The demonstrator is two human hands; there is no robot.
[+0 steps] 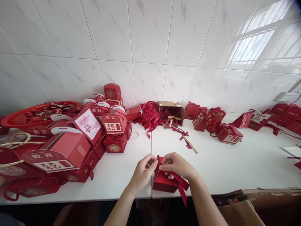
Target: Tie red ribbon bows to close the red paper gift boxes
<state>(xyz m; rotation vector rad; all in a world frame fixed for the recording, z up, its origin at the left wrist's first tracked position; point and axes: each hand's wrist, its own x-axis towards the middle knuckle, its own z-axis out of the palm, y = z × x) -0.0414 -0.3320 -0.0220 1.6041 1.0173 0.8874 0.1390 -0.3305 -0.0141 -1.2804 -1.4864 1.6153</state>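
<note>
A small red gift box [166,185] stands at the table's front edge, between my two hands. My left hand [146,167] pinches the raised flap on the box's left side between thumb and fingers. Over the top of the box is my right hand [175,164], its fingers curled and closed at the flap and ribbon; what exactly lies between them is partly hidden. A dark red ribbon [182,185] runs out from under my right hand and hangs over the table's edge.
Red gift boxes [70,150] are piled at the left beside a red basket [14,117] of sweets. Behind lie loose ribbons [151,116] and an open carton [166,104]. More boxes [229,133] stand right; a cardboard box [270,201] is at the lower right.
</note>
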